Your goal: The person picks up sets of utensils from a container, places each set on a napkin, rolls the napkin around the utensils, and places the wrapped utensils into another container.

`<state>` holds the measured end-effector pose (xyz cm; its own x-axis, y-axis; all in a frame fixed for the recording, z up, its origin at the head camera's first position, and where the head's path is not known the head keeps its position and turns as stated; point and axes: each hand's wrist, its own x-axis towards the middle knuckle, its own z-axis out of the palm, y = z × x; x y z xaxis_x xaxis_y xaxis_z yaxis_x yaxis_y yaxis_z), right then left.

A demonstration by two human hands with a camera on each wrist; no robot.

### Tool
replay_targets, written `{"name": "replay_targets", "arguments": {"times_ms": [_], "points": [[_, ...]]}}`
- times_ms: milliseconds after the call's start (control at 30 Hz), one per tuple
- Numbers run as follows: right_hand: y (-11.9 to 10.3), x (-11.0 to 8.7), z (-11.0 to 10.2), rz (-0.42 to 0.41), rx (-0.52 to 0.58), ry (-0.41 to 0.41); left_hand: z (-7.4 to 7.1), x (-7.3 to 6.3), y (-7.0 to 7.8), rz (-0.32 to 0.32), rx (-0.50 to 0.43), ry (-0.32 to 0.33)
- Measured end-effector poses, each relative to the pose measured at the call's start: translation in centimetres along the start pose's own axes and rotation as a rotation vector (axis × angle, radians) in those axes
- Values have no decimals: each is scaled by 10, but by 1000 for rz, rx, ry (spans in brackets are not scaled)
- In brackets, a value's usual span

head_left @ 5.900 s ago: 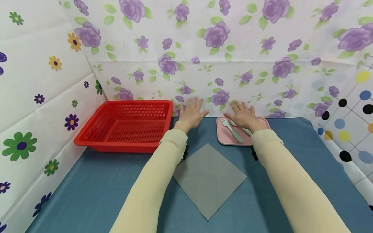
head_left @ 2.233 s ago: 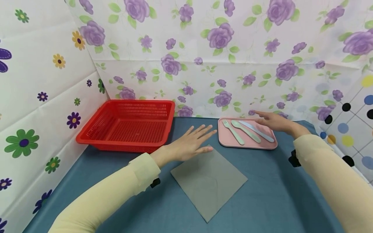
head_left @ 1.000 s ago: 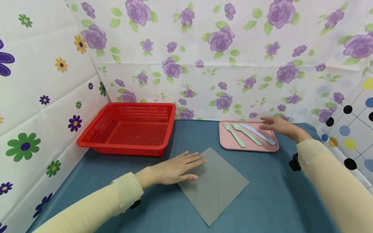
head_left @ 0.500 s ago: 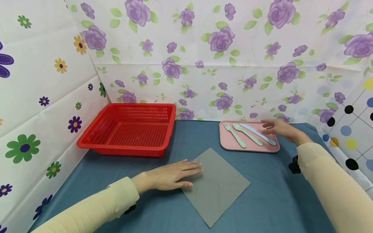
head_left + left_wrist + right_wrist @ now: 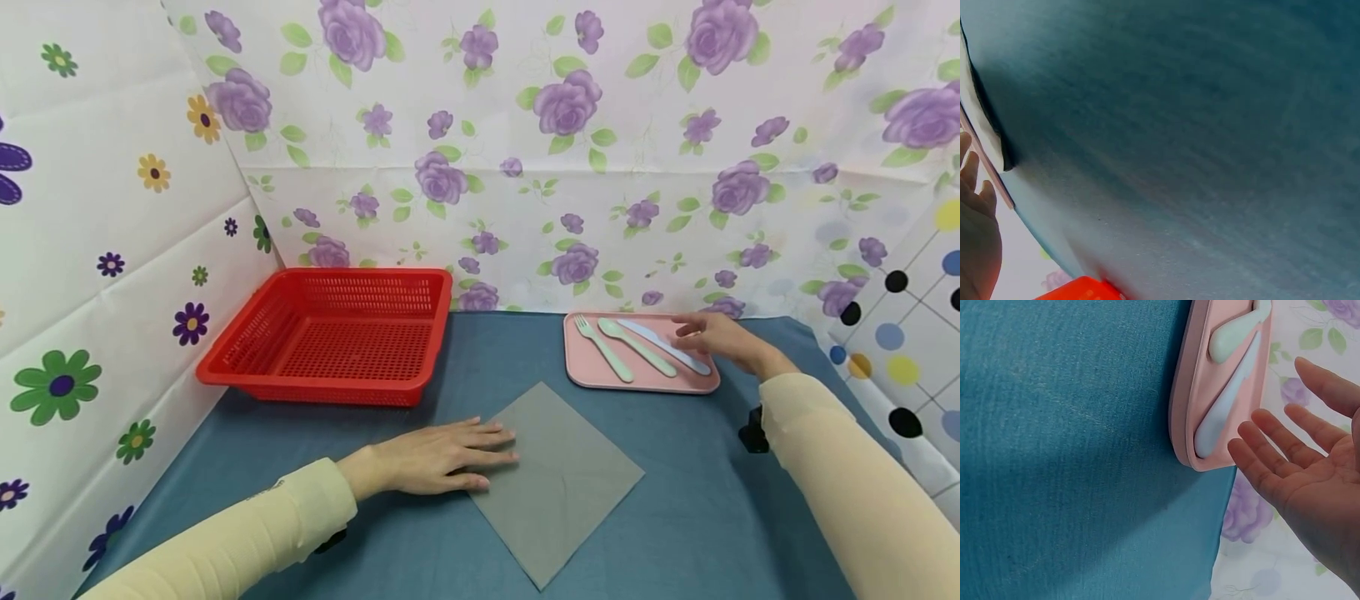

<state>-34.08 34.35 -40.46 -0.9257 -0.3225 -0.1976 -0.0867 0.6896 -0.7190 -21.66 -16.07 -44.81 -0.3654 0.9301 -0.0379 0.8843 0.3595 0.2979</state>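
My left hand (image 5: pixel 438 457) lies palm down with spread fingers over the left corner of a grey cloth napkin (image 5: pixel 558 483), which is laid as a diamond. My right hand (image 5: pixel 723 340) hovers at the right end of a pink tray (image 5: pixel 581 367), fingers relaxed and nothing between them. On the tray lie a pale green fork (image 5: pixel 606 350), a pale green spoon (image 5: pixel 637 346) and a pale blue knife (image 5: pixel 667 348). In the right wrist view the fingertips of the right hand (image 5: pixel 1310 456) reach near the knife (image 5: pixel 1222 412), apart from it.
A red perforated plastic basket (image 5: pixel 330 392) stands at the back left of the blue-covered table (image 5: pixel 405 550). Floral sheets (image 5: pixel 495 100) hang close behind the table, with more patterned sheets at both sides.
Both hands first reached forward to the back. The left hand has come back and down onto the napkin; the right moved right, off the cutlery, then lowered slightly toward the tray's end.
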Motion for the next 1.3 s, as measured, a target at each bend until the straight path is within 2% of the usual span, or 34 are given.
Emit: {"name": "replay_targets", "arguments": {"times_ms": [200, 433, 767, 1000, 1233, 1300], "points": [[5, 5, 3, 3, -4, 7, 4, -3, 0, -15, -29, -12], [10, 5, 4, 4, 3, 13, 8, -3, 1, -64, -45, -50], [12, 6, 14, -10, -21, 63, 15, -6, 1, -46, -6, -36], [13, 10, 24, -7, -82, 130, 16, -7, 1, -55, -23, -42], [17, 18, 30, -32, -216, 200, 16, -6, 1, -66, -33, -43], [17, 21, 31, -24, -223, 211, 16, -6, 1, -69, -30, -38]]}}
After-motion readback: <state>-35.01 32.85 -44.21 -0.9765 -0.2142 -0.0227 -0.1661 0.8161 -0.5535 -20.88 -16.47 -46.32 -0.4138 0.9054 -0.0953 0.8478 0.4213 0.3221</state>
